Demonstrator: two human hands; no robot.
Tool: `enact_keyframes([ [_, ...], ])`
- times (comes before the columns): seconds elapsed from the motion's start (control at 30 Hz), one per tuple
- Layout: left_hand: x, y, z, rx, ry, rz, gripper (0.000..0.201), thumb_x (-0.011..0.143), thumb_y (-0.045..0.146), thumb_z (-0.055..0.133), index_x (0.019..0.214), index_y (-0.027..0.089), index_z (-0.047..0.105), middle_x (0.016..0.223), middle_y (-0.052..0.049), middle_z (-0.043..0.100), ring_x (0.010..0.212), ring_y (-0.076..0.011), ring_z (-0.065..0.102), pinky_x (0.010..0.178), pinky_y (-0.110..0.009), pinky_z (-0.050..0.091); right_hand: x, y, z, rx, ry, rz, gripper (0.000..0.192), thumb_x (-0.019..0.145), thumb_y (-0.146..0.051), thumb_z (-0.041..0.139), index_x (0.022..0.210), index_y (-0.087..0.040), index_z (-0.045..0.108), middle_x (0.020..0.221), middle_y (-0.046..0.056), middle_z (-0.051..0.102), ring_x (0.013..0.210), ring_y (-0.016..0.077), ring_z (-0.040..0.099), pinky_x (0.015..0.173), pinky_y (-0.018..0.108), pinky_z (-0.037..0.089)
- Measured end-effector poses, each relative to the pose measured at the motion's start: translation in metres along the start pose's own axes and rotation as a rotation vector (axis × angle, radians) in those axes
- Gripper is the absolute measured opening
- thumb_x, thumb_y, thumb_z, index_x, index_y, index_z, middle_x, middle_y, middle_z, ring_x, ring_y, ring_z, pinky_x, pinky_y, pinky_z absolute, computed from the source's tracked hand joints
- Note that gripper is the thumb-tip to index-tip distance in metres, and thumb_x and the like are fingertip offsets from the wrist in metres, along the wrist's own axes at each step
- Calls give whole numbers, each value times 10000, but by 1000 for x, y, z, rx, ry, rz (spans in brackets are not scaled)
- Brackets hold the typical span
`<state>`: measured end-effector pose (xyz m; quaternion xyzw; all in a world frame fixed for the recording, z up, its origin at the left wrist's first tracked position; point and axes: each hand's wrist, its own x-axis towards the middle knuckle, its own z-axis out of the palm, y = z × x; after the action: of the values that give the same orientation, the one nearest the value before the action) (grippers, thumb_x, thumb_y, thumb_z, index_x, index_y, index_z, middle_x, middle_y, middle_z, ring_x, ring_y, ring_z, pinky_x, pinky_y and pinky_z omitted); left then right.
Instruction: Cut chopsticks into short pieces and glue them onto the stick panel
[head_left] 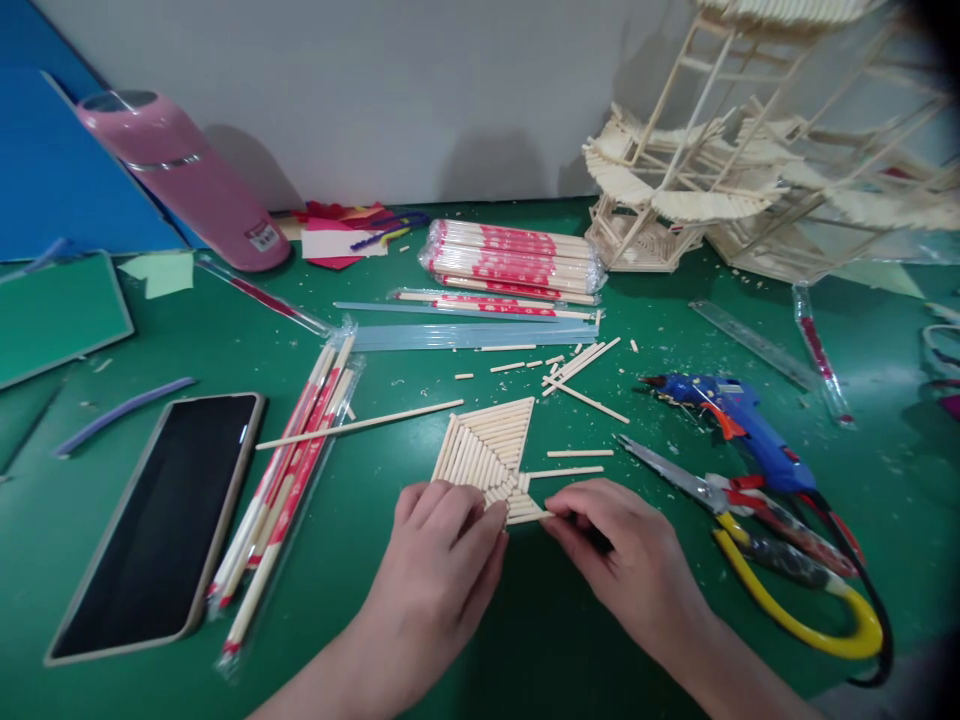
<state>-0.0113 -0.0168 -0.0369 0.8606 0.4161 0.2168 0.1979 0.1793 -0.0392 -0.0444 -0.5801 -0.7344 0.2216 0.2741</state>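
Observation:
A flat panel of glued wooden sticks lies on the green table, shaped like a triangle. My left hand rests palm down on its near left corner, fingers pressing the sticks. My right hand pinches a short stick against the panel's near right edge. A long single chopstick lies just left of the panel. Short cut stick pieces are scattered behind it.
A phone and wrapped chopsticks lie to the left. A blue glue gun and yellow-handled cutters sit to the right. Behind are a chopstick pack, a pink bottle, a ruler and a stick model.

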Motion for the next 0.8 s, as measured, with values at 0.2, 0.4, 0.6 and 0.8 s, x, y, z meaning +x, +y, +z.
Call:
enact_keyframes([
  [0.2,0,-1,0,-9,3,9,203,822,86,463,983,179,543,813,-42,538,744,-170,455,673,-340,340,0,1,1,-5,11,-10,79,813,-195,534,879,-208,576,796,14,648,705,139,582,628,262,461],
  [0.4,-1,-1,1,-7,-1,2,207,827,88,453,986,187,540,812,-42,534,746,-169,451,669,-342,338,0,1,3,-28,17,-13,85,806,-201,541,881,-207,580,796,16,648,700,138,586,616,256,462],
  [0.6,-1,-1,1,-12,-1,5,212,829,95,443,994,194,533,812,-43,531,743,-173,454,665,-344,338,-2,0,4,-31,44,-12,83,810,-200,536,884,-205,574,798,15,643,696,137,581,612,257,458],
  [0.8,-1,-2,2,11,9,18,198,824,96,455,978,176,549,796,-45,537,737,-175,458,657,-345,333,-3,1,6,-42,42,-20,80,810,-205,539,881,-204,576,809,21,642,705,143,579,619,261,458],
])
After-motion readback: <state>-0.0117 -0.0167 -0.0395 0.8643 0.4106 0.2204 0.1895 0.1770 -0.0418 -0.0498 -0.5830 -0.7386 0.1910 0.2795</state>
